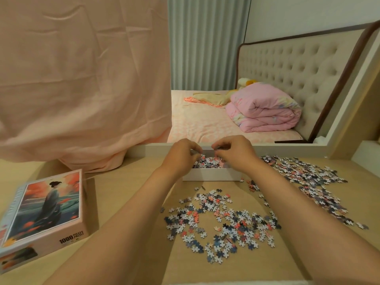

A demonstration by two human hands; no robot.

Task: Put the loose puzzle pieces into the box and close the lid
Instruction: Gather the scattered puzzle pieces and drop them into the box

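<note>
While left hand [182, 153] and right hand [234, 152] curl over the box [211, 174], any hold unclear, near pile [220, 221] lies at 6 o'clock, side pile [312, 182] at 4 o'clock, nearer the right.

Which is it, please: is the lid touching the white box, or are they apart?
Apart. The head view shows the lid lying well to the left of the box, with bare table between them.
</note>
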